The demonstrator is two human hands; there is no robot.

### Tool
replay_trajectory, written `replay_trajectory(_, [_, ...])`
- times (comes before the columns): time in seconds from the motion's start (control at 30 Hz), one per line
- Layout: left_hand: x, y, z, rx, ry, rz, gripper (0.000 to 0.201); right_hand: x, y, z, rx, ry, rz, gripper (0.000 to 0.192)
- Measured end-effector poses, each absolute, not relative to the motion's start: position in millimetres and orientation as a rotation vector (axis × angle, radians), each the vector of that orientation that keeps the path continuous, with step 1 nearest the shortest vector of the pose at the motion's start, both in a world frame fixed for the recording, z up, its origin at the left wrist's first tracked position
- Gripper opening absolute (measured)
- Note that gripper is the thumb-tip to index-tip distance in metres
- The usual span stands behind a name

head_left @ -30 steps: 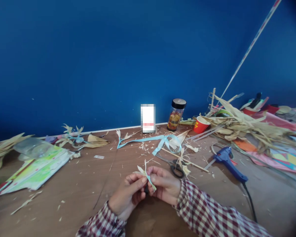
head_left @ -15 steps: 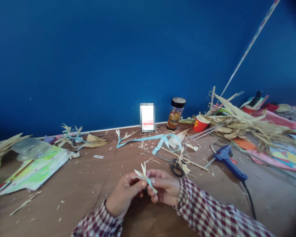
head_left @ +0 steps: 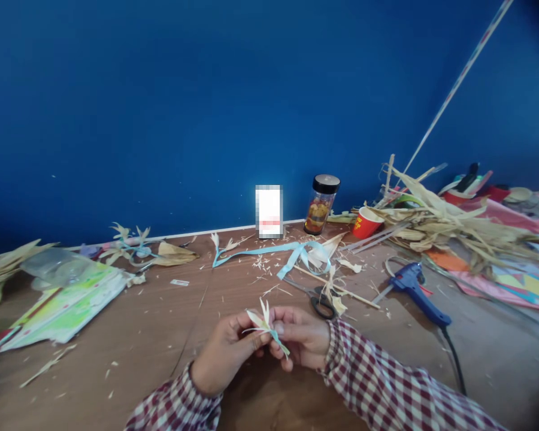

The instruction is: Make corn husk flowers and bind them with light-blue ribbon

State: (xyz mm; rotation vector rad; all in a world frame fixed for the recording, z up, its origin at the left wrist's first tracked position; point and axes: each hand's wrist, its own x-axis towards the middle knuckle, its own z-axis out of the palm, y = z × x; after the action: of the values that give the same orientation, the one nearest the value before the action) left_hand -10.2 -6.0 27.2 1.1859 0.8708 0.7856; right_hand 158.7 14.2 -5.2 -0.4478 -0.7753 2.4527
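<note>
Both my hands meet over the brown table [head_left: 153, 335], pinching a small corn-husk flower [head_left: 261, 318] with pale pointed petals and a light blue ribbon wrapped round its stem. My left hand [head_left: 227, 354] grips it from the left with thumb and fingers. My right hand [head_left: 302, 335] holds the stem side, where the blue ribbon tail hangs down. Both sleeves are red-and-white checked.
Black-handled scissors [head_left: 318, 302] lie just beyond my right hand. A blue glue gun [head_left: 417, 293] lies to the right, its cord trailing toward me. Light blue ribbon [head_left: 291, 254], a jar [head_left: 322, 203], a red cup [head_left: 366, 222], dry husks [head_left: 444, 227] and green paper sheets [head_left: 67, 305] crowd the table.
My hands and the husk flower have shifted slightly toward me and lower in view. The grip on it looks the same.
</note>
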Motion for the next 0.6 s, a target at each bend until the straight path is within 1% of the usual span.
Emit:
replay_trajectory(0.23, [-8.1, -7.1, 29.2, 1.19, 0.867, 0.79, 0.017, 158.4, 15.3, -2.4, -0.455, -0.821, 2.419, 0.028])
replay_trajectory(0.47, [-8.3, -7.6, 29.2, 1.159, 0.971, 0.789, 0.015, 158.5, 15.6, -7.0, -0.477, -0.909, 2.362, 0.031])
replay_trajectory(0.6, [-8.7, -7.1, 29.3, 1.151, 1.049, 0.799, 0.016, 159.7, 18.3, -10.2, -0.527, -1.03, 2.236, 0.03])
